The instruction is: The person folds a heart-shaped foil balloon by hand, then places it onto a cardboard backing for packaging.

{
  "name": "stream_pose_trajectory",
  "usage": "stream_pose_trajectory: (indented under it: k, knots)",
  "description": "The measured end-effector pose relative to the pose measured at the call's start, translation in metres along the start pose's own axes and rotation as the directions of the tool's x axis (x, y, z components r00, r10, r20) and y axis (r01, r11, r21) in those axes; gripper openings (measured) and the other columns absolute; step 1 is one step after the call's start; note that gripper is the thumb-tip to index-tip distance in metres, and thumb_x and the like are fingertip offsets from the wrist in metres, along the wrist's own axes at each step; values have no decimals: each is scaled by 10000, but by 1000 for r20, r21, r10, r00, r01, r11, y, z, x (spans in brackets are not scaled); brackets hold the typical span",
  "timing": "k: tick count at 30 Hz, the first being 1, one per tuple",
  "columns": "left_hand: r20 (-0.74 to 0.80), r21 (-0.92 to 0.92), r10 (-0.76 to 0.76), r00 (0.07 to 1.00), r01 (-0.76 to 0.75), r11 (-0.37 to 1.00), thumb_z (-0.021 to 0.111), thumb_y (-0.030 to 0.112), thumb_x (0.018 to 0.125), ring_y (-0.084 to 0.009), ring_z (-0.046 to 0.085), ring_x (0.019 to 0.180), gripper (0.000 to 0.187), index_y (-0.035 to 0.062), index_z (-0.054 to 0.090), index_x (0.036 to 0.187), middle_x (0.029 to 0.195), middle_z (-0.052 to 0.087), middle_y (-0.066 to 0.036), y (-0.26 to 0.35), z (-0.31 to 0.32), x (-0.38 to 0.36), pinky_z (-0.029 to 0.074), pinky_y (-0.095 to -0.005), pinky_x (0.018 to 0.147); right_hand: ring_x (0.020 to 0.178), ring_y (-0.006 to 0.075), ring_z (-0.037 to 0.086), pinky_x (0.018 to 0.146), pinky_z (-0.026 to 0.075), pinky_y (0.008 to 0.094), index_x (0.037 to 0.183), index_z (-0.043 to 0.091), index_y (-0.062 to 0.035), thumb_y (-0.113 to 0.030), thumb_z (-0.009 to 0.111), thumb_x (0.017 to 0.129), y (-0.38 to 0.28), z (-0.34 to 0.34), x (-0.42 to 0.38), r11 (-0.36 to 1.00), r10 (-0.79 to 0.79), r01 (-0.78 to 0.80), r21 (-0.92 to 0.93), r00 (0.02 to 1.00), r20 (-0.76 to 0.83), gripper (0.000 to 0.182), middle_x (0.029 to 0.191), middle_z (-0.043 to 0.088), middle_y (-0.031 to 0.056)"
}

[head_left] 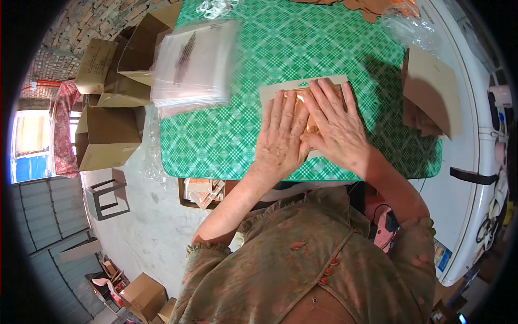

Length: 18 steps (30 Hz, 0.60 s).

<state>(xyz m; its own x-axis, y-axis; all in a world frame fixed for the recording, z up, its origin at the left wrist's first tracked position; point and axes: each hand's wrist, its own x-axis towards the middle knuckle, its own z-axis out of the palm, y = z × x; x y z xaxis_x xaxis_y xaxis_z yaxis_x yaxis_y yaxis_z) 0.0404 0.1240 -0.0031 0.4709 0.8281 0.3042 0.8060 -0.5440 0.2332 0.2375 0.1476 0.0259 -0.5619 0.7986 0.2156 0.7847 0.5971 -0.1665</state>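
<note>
Both hands lie flat, side by side, on a brown piece with a pale card behind it, on the green checked tabletop (216, 156). My left hand (281, 129) has its fingers stretched out over the left part of the piece. My right hand (337, 127) is spread over the right part, its thumb touching the left hand. Between the hands a shiny brown strip (313, 126) shows. The pale card (267, 93) sticks out at the top and left, with small holes in its upper edge. Most of the piece is hidden under the hands.
A stack of clear plastic bags (191, 67) lies at the table's left. Brown cards (431, 92) lie at the right edge, with crumpled clear plastic (411, 27) above. Open cardboard boxes (110, 132) stand left of the table. A box of packets (202, 193) is below the front edge.
</note>
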Motion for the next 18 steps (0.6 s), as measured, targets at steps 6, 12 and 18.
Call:
stream_pose_trajectory:
  k: [6,12,18]
  knots:
    - [38,-17,-24,999,24,1000,564,455,1055,-489,207,1612,765,67,336,1674,1733,252,-266,-2,2,-2,165,-620,1308,1641,370,178,1331,45,589,1669,317,-21,-476,590,988,9,16,1,999,40,-40,23,999,17,864,1741,260,210]
    - [41,-53,3,999,-1,999,543,383,1071,-469,200,1620,720,50,330,1673,1743,243,-249,-6,-1,-4,146,-603,1318,1637,399,170,1330,51,585,1676,305,-21,-457,562,1020,4,12,1,996,91,-91,-5,995,32,828,1745,237,231]
    - [68,-233,-115,991,128,964,484,336,1120,-377,233,1631,633,41,346,1663,1728,334,-182,-36,-46,2,140,-537,1336,1626,418,168,1301,84,644,1650,416,-116,-526,606,1017,3,19,-1,994,94,-93,-58,996,5,778,1721,260,244]
